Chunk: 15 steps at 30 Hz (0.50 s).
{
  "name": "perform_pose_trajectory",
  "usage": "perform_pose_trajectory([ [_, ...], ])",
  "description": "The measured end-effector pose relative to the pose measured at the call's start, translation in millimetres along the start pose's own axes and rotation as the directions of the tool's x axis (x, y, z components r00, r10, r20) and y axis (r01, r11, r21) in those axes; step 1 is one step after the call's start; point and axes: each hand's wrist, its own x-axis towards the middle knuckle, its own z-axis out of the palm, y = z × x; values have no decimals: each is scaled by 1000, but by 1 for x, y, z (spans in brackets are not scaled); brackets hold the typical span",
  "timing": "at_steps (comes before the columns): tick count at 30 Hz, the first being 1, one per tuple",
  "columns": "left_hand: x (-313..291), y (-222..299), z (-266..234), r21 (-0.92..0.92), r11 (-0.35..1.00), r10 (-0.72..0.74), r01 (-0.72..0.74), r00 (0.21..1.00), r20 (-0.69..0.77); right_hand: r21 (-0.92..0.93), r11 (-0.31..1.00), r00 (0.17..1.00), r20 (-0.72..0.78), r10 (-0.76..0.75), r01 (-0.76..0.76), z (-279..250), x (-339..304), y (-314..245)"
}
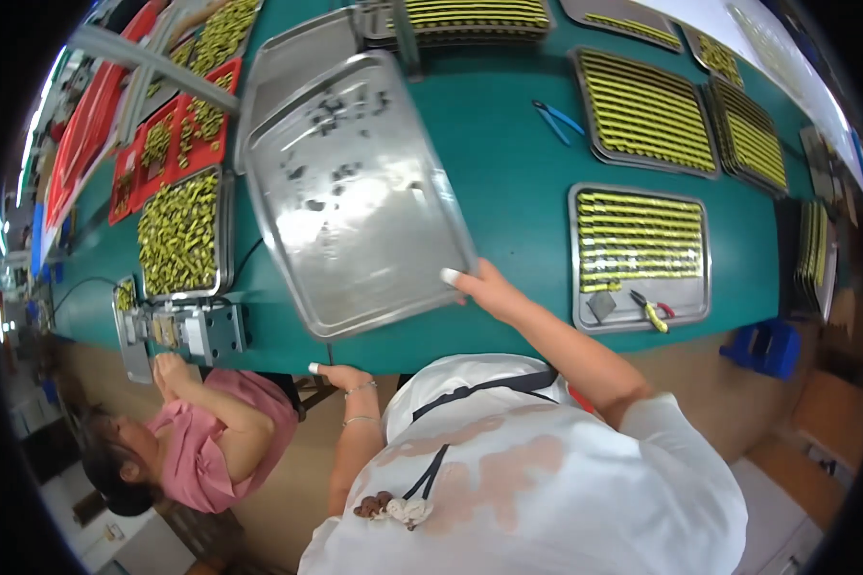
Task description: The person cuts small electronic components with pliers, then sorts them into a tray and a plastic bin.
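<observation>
My right hand (pixel 492 290) grips the lower right corner of a shallow metal tray (pixel 384 240). Its thumb, with a white cover on the tip, lies over the rim, and the other fingers are mostly hidden beneath. Small dark pieces (pixel 328 115) are scattered over the tray's far half. The tray is tilted and overlaps another metal tray (pixel 297 48) behind it. Below the near rim, at the table edge, is my left hand (pixel 343 376), apart from the tray. Its fingers look stretched out, one with a white tip cover, and nothing shows in them.
On the green table (pixel 508 240), a tray of yellow-black part rows (pixel 640 235) carries pliers (pixel 654 311). Blue-handled pliers (pixel 556 122) lie farther back, near stacked trays (pixel 647 110). At left, a person in pink (pixel 230 422) works at a metal fixture (pixel 197 328), beside loose yellow parts (pixel 179 233) and red bins (pixel 201 125).
</observation>
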Motion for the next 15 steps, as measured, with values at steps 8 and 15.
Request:
perform_pose_trajectory([
  [8, -21, -33, 14, 119, 990, 88, -78, 993, -83, 234, 972, 991, 129, -36, 5, 25, 87, -11],
  [15, 2, -45, 0, 169, 982, 95, -80, 992, -84, 460, 888, 939, 308, -156, -3, 23, 84, -15],
])
